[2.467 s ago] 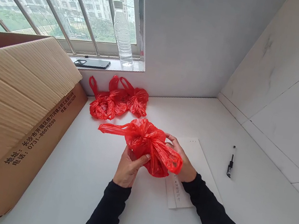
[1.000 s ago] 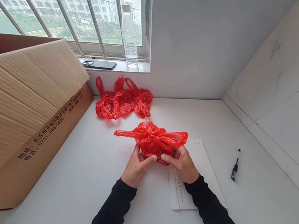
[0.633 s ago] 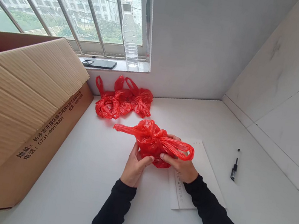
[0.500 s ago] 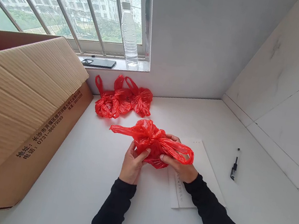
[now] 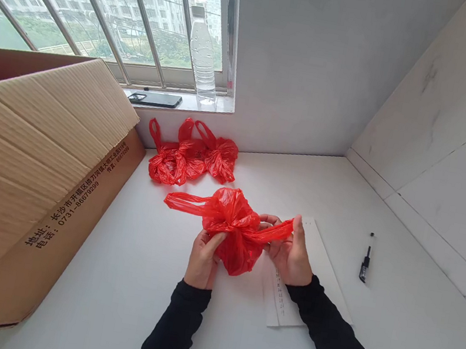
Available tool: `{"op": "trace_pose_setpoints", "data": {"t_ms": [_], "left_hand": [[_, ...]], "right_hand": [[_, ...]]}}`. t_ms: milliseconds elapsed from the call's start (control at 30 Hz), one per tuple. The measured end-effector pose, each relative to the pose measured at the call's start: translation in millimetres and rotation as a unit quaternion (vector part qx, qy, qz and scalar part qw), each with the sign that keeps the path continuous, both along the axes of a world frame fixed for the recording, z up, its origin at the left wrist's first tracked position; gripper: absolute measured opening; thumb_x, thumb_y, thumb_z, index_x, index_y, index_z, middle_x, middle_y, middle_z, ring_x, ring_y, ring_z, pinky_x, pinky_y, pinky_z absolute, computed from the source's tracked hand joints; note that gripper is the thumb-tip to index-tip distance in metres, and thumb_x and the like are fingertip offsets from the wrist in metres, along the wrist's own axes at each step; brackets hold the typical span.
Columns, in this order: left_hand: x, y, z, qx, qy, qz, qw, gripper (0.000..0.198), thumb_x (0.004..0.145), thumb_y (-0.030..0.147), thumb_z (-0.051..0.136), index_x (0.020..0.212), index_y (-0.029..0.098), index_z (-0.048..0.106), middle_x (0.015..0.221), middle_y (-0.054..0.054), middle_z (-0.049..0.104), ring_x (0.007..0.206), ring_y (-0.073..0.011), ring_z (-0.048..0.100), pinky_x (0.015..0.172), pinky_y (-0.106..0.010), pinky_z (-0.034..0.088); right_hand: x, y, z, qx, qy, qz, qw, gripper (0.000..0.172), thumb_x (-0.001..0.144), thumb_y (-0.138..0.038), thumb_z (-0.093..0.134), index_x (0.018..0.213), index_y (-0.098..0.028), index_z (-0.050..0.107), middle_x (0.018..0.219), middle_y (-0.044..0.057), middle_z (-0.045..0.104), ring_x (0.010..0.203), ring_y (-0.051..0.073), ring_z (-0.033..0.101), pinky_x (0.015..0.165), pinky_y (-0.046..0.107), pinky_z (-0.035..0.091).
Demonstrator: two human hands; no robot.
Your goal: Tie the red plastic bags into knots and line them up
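A knotted red plastic bag [image 5: 238,247] is held up over the white table, its contents hidden. My left hand [image 5: 203,258] grips its lower left side, thumb on the front below the knot. On the right, my right hand [image 5: 288,255] is around the bag's right handle, thumb raised against it and fingers behind. The left handle loop sticks out freely to the left. Under my right hand lie white paper sheets [image 5: 322,285] with printed or written marks along one edge.
More knotted red bags [image 5: 193,159] rest against the back wall. A large cardboard box [image 5: 46,191] fills the left side. A pen [image 5: 365,265] lies at right, its cap beyond it. On the windowsill are a phone [image 5: 156,99] and a water bottle [image 5: 202,62].
My right hand has shifted from the bag's lower right side to its right handle, with the thumb now up. The bag's body hangs slightly lower and the left handle reaches further left.
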State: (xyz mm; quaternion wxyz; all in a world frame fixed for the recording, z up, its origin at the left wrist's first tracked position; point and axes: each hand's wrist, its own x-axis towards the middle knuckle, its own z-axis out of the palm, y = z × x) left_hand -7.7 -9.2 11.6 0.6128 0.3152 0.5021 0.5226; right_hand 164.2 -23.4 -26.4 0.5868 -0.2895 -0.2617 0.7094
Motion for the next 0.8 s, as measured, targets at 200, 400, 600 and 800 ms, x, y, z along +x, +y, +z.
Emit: {"op": "trace_pose_setpoints", "data": {"t_ms": [200,400,600,800], "left_hand": [[1,-3,2.4,-0.030,-0.004,-0.056,0.998,0.025,0.067,0.025,0.082,0.090,0.018,0.073,0.086,-0.003,0.076,0.082,-0.0225,0.070,0.076,-0.032,0.052],[8,-8,11.6,-0.030,-0.024,-0.092,0.995,0.019,0.077,0.029,0.072,0.092,0.017,0.074,0.098,-0.008,0.077,0.099,-0.0292,0.069,0.087,-0.038,0.052],[8,-5,10.8,0.005,0.003,-0.063,0.998,0.032,0.075,0.034,0.081,0.102,0.017,0.076,0.100,-0.009,0.078,0.104,-0.0310,0.069,0.094,-0.042,0.052],[4,-3,5.9,0.018,0.048,-0.052,0.997,0.035,0.069,0.033,0.086,0.098,0.016,0.077,0.093,-0.009,0.078,0.101,-0.0308,0.070,0.091,-0.041,0.053]], "right_hand": [[1,0,-4.3,0.011,-0.020,0.005,1.000,0.053,0.088,-0.070,0.054,0.115,-0.025,0.065,0.102,0.008,0.073,0.097,0.026,0.069,0.081,0.037,0.055],[-5,-1,-0.5,0.040,-0.072,0.004,0.997,0.033,0.084,-0.038,0.075,0.111,-0.022,0.065,0.097,0.004,0.072,0.088,0.021,0.067,0.083,0.034,0.052],[-4,-2,-5.1,0.052,-0.104,-0.008,0.993,0.033,0.087,-0.036,0.073,0.115,-0.024,0.062,0.099,0.003,0.069,0.091,0.020,0.064,0.086,0.035,0.051],[-6,-1,-3.7,0.094,-0.098,0.002,0.991,0.045,0.088,-0.038,0.073,0.128,-0.025,0.057,0.109,0.005,0.068,0.101,0.021,0.064,0.094,0.037,0.050]]}}
